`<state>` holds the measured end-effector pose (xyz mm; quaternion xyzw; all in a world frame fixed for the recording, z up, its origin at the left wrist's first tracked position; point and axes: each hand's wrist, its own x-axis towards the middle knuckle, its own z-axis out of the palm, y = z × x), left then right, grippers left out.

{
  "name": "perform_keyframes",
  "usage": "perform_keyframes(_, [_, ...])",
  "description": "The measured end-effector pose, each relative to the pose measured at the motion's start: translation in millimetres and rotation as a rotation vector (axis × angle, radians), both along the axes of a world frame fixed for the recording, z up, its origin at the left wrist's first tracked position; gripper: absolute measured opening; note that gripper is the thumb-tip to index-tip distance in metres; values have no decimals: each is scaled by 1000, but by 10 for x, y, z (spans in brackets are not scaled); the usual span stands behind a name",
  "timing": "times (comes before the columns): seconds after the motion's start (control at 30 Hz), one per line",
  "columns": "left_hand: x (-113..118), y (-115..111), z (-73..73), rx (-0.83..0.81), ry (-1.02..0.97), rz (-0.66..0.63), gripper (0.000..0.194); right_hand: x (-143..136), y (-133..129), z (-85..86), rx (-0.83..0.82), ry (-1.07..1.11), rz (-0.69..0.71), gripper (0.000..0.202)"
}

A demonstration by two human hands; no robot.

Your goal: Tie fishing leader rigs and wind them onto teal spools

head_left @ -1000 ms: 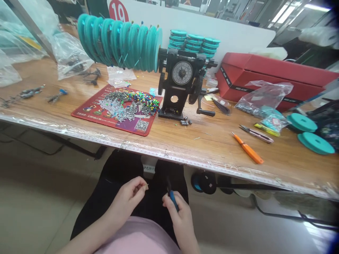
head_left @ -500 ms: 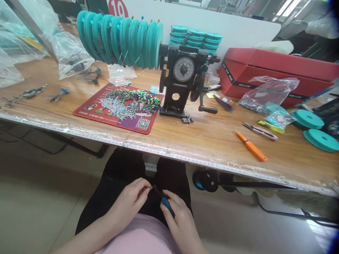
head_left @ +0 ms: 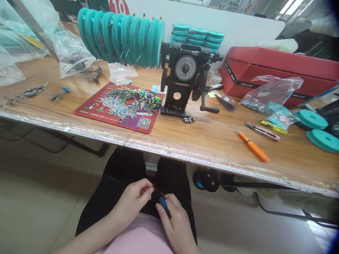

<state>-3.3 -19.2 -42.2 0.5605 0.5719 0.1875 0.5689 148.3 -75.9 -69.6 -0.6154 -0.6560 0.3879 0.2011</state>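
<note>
Over my lap, my right hand (head_left: 177,217) is wrapped round blue-handled pliers (head_left: 164,207), whose dark jaws point up and left. The fingers of my left hand (head_left: 140,194) are pinched together right by the jaw tips. Whatever sits in that pinch is too small and too hidden to name. On the table above my hands, a red mat (head_left: 90,112) carries heaps of small metal fittings (head_left: 129,110), clear pieces (head_left: 112,103) and colourful beads (head_left: 153,100).
A black hand-cranked winder (head_left: 180,91) holds a row of turquoise foam spools (head_left: 122,38). To the right lie an orange-handled tool (head_left: 253,145), thread snips (head_left: 262,131) and loose spools (head_left: 321,139). A red box (head_left: 278,70) stands behind. The table edge (head_left: 169,151) runs above my lap.
The pliers have turned a little in my right hand, their handle now steeper and slightly further left. My left hand stays pinched at the jaw tips. The view has shifted slightly.
</note>
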Motion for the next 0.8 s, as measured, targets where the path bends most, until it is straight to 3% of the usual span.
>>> perform_keyframes(0.17, [23,5,3,-118,-85,47,17,-17,-26,-95,93,-44,-27,23])
perform_keyframes(0.3, [5,-5,38,-45,-51,-37,18,-24,-31,-122,119,-12,-50,26])
perform_keyframes(0.5, [0,-15,51,93,43,-103,22,-60,-32,-102,18,216,-122,29])
perform_keyframes(0.8, [11,27,65,54,26,-79,22,-91,-42,-48,-186,425,-219,37])
